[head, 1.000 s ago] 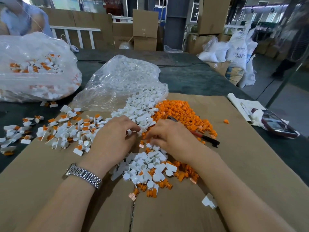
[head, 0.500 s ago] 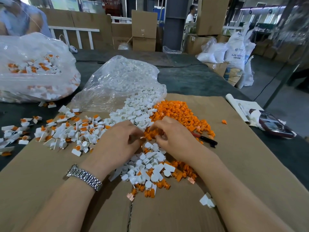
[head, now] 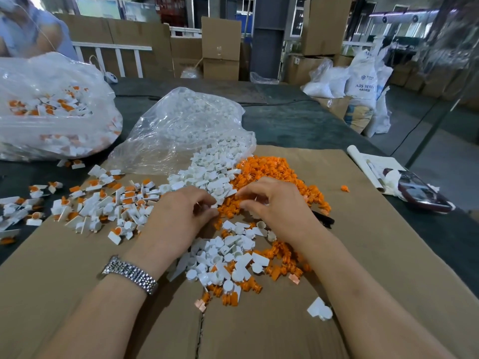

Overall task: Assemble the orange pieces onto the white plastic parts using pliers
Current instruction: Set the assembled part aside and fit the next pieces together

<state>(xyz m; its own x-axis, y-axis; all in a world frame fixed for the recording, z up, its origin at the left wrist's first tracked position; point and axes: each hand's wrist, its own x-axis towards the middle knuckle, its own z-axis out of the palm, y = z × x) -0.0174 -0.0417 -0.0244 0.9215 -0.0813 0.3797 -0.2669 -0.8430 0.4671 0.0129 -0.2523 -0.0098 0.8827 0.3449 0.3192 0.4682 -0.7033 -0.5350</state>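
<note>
On the brown cardboard, the left hand and right hand curl over the piles; what they pinch is too small to tell. Orange pieces lie at one o'clock, white parts at twelve, pliers at three.

Your forearms are bare to the lower edge of the view, with no sleeves showing. Your left hand has a silver metal link-bracelet wristwatch just behind it on the wrist. Your right hand wears nothing, and its wrist is bare.
</note>
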